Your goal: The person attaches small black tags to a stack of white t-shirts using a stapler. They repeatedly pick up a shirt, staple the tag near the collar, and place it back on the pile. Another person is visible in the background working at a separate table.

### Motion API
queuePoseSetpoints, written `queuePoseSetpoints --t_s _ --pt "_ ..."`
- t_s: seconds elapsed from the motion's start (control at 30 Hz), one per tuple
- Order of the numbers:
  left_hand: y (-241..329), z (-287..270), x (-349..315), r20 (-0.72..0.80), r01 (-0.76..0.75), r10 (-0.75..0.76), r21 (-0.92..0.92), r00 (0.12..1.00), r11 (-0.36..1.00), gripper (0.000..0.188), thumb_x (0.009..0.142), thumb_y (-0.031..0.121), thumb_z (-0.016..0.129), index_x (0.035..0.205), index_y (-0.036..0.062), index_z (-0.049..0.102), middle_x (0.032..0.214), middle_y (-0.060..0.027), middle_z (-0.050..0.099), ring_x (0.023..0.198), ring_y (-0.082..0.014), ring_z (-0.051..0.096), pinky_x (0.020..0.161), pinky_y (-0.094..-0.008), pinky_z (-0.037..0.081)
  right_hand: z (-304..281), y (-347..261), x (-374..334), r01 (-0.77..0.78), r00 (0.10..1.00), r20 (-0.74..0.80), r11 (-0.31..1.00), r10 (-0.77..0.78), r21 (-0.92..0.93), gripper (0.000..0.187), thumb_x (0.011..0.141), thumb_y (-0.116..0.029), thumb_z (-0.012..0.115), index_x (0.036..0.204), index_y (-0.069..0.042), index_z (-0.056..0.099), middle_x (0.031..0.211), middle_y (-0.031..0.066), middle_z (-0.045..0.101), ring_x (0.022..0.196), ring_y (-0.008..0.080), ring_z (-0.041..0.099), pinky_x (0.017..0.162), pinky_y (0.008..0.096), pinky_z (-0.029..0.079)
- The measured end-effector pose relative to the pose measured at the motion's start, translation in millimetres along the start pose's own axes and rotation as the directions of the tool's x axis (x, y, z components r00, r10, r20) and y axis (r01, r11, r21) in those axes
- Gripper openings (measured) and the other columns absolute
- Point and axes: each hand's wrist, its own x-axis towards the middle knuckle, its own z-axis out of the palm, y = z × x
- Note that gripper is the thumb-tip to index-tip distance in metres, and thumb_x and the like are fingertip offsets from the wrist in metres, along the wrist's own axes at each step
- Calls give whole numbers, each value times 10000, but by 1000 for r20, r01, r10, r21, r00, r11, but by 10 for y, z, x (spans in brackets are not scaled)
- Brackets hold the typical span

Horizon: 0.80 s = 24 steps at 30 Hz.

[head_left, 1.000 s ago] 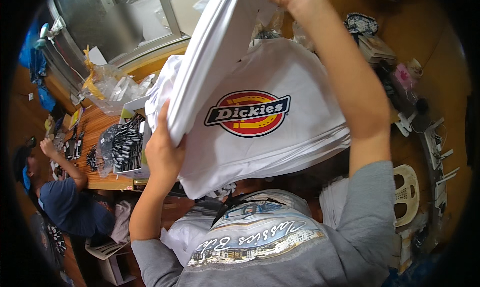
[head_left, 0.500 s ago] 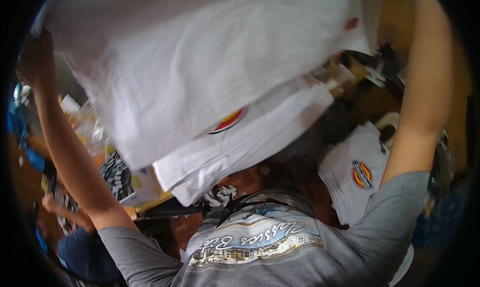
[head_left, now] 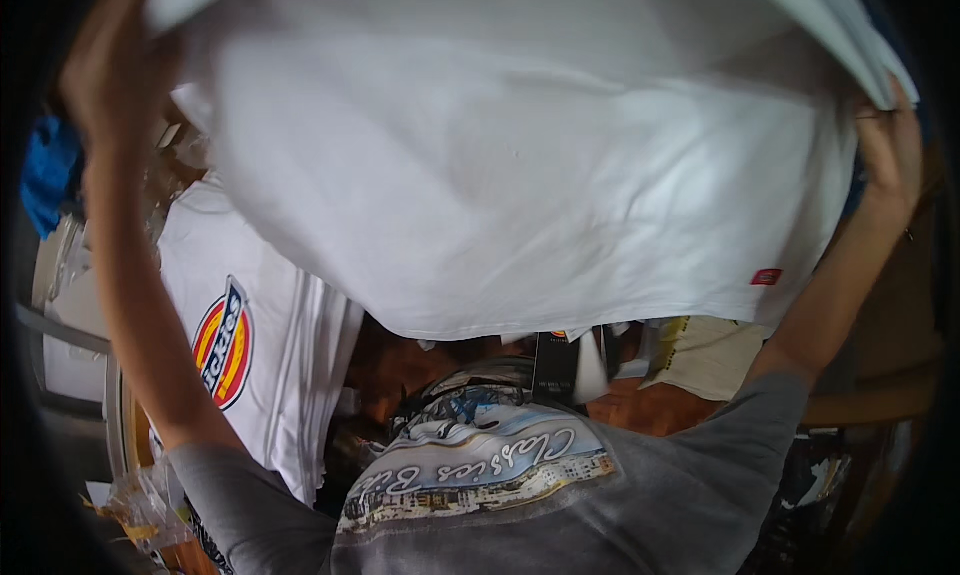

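Observation:
Both my arms are raised, and a white T-shirt (head_left: pixel 520 165) is spread wide between my hands. My left hand (head_left: pixel 120 85) is at the far left edge of the cloth, smeared by motion, its fingers wrapped on the fabric. At the right edge my right hand (head_left: pixel 890 155) pinches a fold of the same cloth. Near the shirt's lower right corner is a small red label (head_left: pixel 766 277). A black hang tag (head_left: pixel 555 365) shows just under the lower hem. The top of the shirt runs out of view.
To the left a stack of folded white T-shirts (head_left: pixel 290 375) has a round red-and-yellow print on top. A cream cloth bag or sheet (head_left: pixel 705 355) lies below the hem at right. Clear plastic wrapping (head_left: pixel 150 505) sits at lower left. Blue cloth (head_left: pixel 50 175) shows at the far left.
The view has turned, so the printed stack now appears on the left instead of the right. The held shirt is spread wider, and my right hand has come into view.

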Motion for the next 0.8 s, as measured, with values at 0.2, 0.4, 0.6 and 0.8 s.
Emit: queuePoseSetpoints --t_s 0.2,0.4,0.6,0.8 --pt "1688 1593 103 267 -88 203 -387 942 918 319 650 73 503 963 135 501 846 -84 558 705 -242 570 585 -313 468 -1319 761 525 -313 869 -423 947 257 -69 189 721 65 505 898 63 438 911 141 464 846 230 500 724 294 473" --pt "2603 2368 232 297 -15 175 -473 939 881 251 682 91 457 922 158 486 777 -39 485 699 -203 529 544 -309 446 -2161 992 653 -302 800 -541 953 259 9 245 703 67 519 932 33 441 886 105 472 769 187 511 625 246 470" --pt "3317 2546 -757 476 113 207 -559 855 821 262 691 108 455 945 170 457 837 -67 440 766 -218 490 553 -318 413 -3099 1735 -354 -485 635 -709 872 307 -57 444 673 56 563 1082 -60 437 959 43 509 739 92 510 517 176 410" --pt "4694 2735 -2630 848 326 433 -520 305 789 319 749 144 420 1065 173 441 1135 -83 394 1046 -320 390 768 -474 390 -4015 3059 -1752 -676 368 -863 737 347 8 507 660 47 564 1126 -52 388 998 64 500 802 221 519 596 310 449"
